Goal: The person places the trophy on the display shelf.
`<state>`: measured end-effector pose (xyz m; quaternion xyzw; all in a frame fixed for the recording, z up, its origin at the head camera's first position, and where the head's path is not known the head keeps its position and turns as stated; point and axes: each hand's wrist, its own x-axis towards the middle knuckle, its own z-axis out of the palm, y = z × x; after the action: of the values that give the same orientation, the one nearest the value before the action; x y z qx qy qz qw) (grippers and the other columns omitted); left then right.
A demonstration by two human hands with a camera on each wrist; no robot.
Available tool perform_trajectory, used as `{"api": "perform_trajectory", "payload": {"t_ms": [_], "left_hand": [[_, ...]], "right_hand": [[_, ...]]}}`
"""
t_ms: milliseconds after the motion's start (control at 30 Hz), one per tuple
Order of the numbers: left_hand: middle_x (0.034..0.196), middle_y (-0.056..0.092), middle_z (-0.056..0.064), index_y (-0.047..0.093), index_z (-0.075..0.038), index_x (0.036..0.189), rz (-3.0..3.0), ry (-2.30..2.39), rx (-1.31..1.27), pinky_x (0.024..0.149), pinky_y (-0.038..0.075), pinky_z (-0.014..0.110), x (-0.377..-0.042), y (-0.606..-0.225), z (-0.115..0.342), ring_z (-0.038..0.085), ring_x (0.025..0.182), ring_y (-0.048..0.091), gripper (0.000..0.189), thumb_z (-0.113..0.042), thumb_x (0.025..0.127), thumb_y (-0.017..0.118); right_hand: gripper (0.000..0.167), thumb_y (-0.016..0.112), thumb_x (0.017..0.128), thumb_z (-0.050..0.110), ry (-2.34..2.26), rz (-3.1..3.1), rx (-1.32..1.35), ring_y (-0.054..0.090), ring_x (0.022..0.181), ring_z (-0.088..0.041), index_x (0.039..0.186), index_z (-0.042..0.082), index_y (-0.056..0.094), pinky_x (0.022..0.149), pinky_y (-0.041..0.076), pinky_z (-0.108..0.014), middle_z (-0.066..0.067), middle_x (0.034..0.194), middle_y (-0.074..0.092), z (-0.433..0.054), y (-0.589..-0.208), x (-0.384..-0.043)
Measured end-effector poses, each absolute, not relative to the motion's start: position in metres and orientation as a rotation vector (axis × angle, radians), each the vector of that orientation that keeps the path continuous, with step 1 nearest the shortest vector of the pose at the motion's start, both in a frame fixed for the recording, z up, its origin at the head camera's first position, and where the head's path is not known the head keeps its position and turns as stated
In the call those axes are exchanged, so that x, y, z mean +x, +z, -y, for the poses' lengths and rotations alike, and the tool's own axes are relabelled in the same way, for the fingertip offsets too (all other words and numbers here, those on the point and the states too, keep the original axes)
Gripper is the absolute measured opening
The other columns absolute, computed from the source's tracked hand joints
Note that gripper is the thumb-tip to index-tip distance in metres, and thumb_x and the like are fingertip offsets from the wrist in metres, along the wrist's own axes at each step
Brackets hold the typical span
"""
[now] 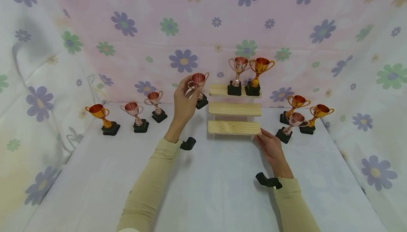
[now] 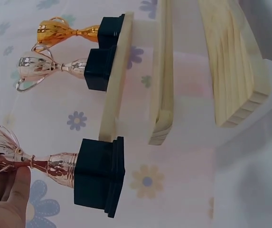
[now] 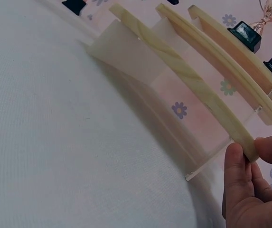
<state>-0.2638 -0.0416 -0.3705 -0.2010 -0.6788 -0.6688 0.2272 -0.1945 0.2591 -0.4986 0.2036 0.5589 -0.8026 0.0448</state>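
Note:
My left hand [image 1: 185,104] grips a rose-gold trophy [image 1: 198,80] by its cup. The trophy's black base [image 2: 98,175] is off the table, just left of the top step in the head view. A three-step wooden display stand [image 1: 234,127] stands in the middle, its steps on pale side panels. My right hand [image 1: 271,150] pinches the right end of the lowest step [image 3: 207,102] between thumb and fingers. On the top step, a rose-gold trophy [image 1: 238,65] and a gold trophy [image 1: 260,67] stand upright side by side. The middle and lowest steps carry nothing.
At the left of the white table stand a gold trophy [image 1: 99,111] and two rose-gold trophies [image 1: 133,110]. To the right, two gold trophies [image 1: 320,111] and a rose-gold one [image 1: 296,120] stand close together. A flowered cloth backdrop [image 1: 206,23] rises behind the stand.

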Motion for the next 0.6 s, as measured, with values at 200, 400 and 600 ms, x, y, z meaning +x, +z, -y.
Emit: {"api": "perform_trajectory", "payload": {"t_ms": [200,400,600], "left_hand": [[0.131,0.056,0.033,0.050,0.014,0.138,1.901,-1.838,-0.562,0.105,0.052,0.052,-0.269,-0.365,0.036,0.038,0.116,0.058,0.045,0.006,0.096,0.065],[0.129,0.056,0.034,0.050,0.015,0.138,1.861,-1.866,-0.596,0.103,0.053,0.052,-0.276,-0.357,0.030,0.038,0.114,0.059,0.046,0.007,0.096,0.065],[0.121,0.058,0.034,0.053,0.016,0.134,1.797,-1.893,-0.621,0.102,0.052,0.057,-0.284,-0.347,0.025,0.039,0.112,0.061,0.042,0.009,0.094,0.066]], "right_hand": [[0.053,0.043,0.109,0.007,-2.451,-1.741,0.620,0.054,0.123,-0.008,0.159,0.001,0.028,0.106,0.047,-0.016,-0.014,0.160,0.034,-0.258,-0.501,-0.196],[0.053,0.043,0.109,0.006,-2.466,-1.745,0.607,0.055,0.120,-0.007,0.159,-0.001,0.028,0.107,0.046,-0.017,-0.014,0.158,0.035,-0.258,-0.502,-0.197],[0.053,0.045,0.108,0.006,-2.463,-1.719,0.633,0.057,0.117,-0.006,0.158,0.000,0.029,0.103,0.049,-0.016,-0.012,0.156,0.038,-0.258,-0.501,-0.196]]}}
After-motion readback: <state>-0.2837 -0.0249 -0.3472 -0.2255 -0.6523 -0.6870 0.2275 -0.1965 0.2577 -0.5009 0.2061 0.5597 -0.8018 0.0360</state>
